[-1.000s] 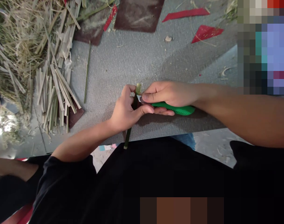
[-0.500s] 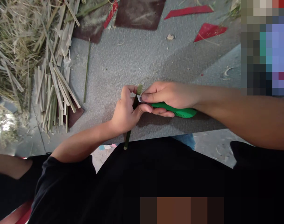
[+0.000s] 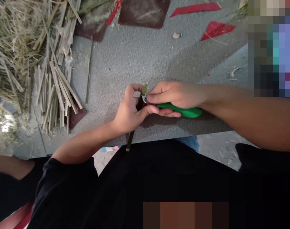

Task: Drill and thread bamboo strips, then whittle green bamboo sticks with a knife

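My left hand [image 3: 128,113] is closed around a narrow dark green bamboo strip [image 3: 131,137], whose lower end hangs out past the table's near edge. The strip's paler upper tip [image 3: 144,89] sticks up between my two hands. In my right hand [image 3: 175,93] is a green-handled utility knife [image 3: 189,112]; my fingers wrap the handle and pinch near its blade. The short blade [image 3: 144,99] lies against or just beside the strip, below its tip; exact contact is hard to see. My left thumb reaches across to the front of the knife.
Pale split strips [image 3: 56,95] lie heaped on the left of the grey table [image 3: 106,70], beside a pile of shavings [image 3: 13,38]. Brown sheets [image 3: 143,12] and red scraps [image 3: 216,30] lie at the back. Another person's arm [image 3: 11,165] shows at lower left.
The knife and my right hand have shifted slightly up and right. The strip's pale tip has tilted a little to the right; both hands keep their hold.
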{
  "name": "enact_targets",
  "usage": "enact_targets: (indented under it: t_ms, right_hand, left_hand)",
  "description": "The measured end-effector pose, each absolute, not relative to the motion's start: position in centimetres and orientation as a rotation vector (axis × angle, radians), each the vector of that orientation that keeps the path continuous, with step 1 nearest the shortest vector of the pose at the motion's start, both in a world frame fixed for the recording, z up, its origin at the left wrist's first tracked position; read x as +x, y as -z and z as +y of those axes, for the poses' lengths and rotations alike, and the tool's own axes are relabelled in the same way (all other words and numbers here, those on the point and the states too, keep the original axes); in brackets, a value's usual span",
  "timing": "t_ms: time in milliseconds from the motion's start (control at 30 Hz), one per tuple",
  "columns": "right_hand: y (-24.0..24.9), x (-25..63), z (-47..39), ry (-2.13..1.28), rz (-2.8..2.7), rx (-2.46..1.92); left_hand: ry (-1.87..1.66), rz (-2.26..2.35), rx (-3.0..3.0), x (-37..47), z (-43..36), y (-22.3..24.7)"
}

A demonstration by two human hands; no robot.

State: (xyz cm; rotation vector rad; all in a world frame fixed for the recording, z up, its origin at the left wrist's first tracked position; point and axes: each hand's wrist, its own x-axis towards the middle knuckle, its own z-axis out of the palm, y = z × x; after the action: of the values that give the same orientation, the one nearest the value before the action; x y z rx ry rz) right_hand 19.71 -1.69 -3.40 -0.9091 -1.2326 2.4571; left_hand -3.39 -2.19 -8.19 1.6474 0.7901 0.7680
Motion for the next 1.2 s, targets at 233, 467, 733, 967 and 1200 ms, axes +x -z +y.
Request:
enact_targets:
  t_ms: [233, 467, 733, 967, 1200]
  right_hand:
    - [2.8, 19.7, -1.7, -2.487, -1.179, -0.991]
    - [1.8, 19.1, -2.6, -2.259, -1.178, -1.05]
    - [3.1, 19.7, -1.7, -2.42, -1.228, -0.915]
    - [1.7, 20.4, -1.6, -2.453, -1.212, -0.991]
    - [3.0, 20.3, -1.6, -2.427, -1.255, -0.922]
  left_hand:
    - [-0.766, 0.813, 1.638, -3.5, -2.4, 8.8]
    - [-0.768, 0.852, 1.638, -3.6, -2.3, 8.3]
    - [-0.649, 0.77, 1.47, -3.4, -2.3, 8.4]
    - [-0.682, 0.764, 1.482, -3.0, -2.1, 8.7]
    - [-0.675, 0.738, 1.494, -3.0, -1.8, 8.2]
